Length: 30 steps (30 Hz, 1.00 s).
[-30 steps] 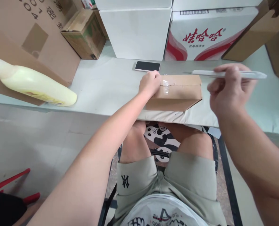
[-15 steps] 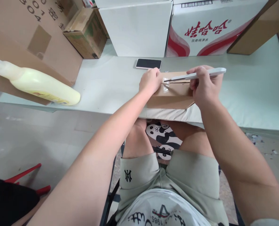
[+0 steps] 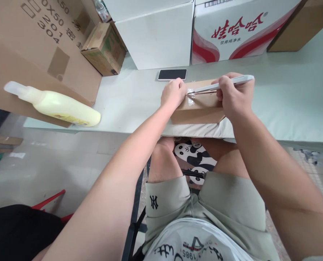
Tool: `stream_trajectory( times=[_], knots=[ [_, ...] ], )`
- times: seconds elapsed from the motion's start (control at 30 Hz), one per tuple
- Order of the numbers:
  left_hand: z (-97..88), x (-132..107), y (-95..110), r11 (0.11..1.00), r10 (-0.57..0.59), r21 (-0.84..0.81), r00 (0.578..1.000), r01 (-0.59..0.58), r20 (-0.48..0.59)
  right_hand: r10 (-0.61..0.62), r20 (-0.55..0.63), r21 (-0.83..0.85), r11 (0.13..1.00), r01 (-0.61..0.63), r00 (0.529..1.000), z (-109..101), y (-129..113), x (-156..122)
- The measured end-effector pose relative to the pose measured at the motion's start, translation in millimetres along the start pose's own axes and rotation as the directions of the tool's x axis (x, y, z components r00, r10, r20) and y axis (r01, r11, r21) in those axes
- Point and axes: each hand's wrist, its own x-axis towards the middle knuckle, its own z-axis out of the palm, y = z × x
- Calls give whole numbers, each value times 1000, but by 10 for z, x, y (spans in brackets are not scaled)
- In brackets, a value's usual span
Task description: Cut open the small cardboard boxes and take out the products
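Note:
A small brown cardboard box (image 3: pixel 198 116) sits at the table's front edge, with clear tape (image 3: pixel 191 97) across the seam on its top. My left hand (image 3: pixel 174 92) is closed over the box's left end, fingers curled against it. In my right hand (image 3: pixel 235 95) is a white-handled utility knife (image 3: pixel 241 79), held like a pen. Its thin blade points left and its tip meets the seam at the tape, close to my left fingers. My right fingertips are partly hidden behind the box's right end.
A phone (image 3: pixel 172 74) lies just behind the box. White cartons (image 3: pixel 156 41) and a red-and-white carton (image 3: pixel 233 36) line the back. At left are a yellow bottle (image 3: pixel 69 108), a large cardboard box (image 3: pixel 77 81) and a smaller box (image 3: pixel 107 50). Someone's black clothing (image 3: pixel 20 232) shows lower left.
The knife and my right hand have shifted slightly left, bringing the blade tip closer to the box's left end. My left hand keeps its hold. The view has turned a little left.

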Motion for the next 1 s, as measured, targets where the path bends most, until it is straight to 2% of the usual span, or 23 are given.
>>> stream_trajectory(
  times=[0.13,0.4,0.63,0.87,1.0],
  knots=[
    [7,11,-15,1000,3,1,1000,-3,-8,6,2,9,1000,-6,1000,0,0,-6],
    [-1,-8,-14,1000,14,-5,1000,-14,-7,4,26,-74,997,-2,1000,-5,20,11],
    [8,-2,-7,1000,9,-1,1000,-9,-8,7,113,-106,994,5,994,-21,17,34],
    [-4,-11,4,1000,8,0,1000,-8,-1,-82,0,-75,994,81,997,4,50,28],
    [-4,-9,0,1000,10,3,1000,-10,-7,-124,-40,-122,985,118,992,3,55,5]
  ],
)
